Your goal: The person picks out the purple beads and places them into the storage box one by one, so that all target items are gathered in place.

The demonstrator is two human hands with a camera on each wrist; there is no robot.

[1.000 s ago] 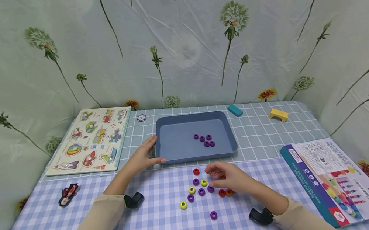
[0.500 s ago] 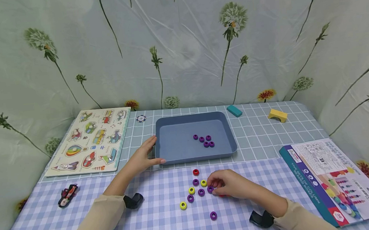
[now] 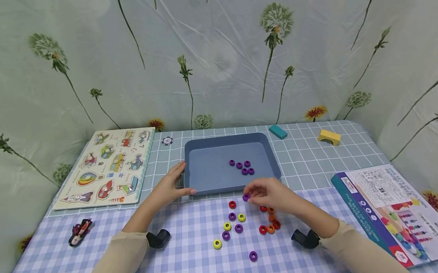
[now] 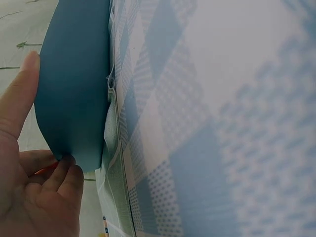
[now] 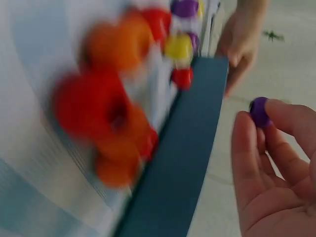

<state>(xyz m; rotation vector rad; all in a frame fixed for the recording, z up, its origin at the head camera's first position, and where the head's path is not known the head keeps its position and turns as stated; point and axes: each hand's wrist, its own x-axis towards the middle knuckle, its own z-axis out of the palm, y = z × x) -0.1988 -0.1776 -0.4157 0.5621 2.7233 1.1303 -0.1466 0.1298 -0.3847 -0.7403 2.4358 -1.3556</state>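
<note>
A blue-grey tray (image 3: 210,166) lies on the table, with several purple beads (image 3: 245,171) inside. My left hand (image 3: 166,189) holds its near left corner, thumb on the front wall and fingers at the left side; the left wrist view shows those fingers bent against the tray wall (image 4: 74,84). Just in front of the tray, my right hand (image 3: 270,194) pinches a purple bead (image 5: 259,112) between thumb and fingertips. Below and around it are loose yellow beads (image 3: 217,244), purple beads (image 3: 239,228), red beads (image 3: 262,229) and orange beads (image 3: 270,229) on the checked cloth.
A picture puzzle board (image 3: 107,167) lies at the back left, a small dark-and-red toy (image 3: 80,232) before it. Behind the tray are a patterned chip (image 3: 167,140) and a teal block (image 3: 278,131). A yellow arch block (image 3: 329,137) and a flat box (image 3: 398,213) lie to the right.
My right hand has picked a purple bead from the group on the cloth and moved up with it toward the tray's front edge. My left hand stays at the tray corner.
</note>
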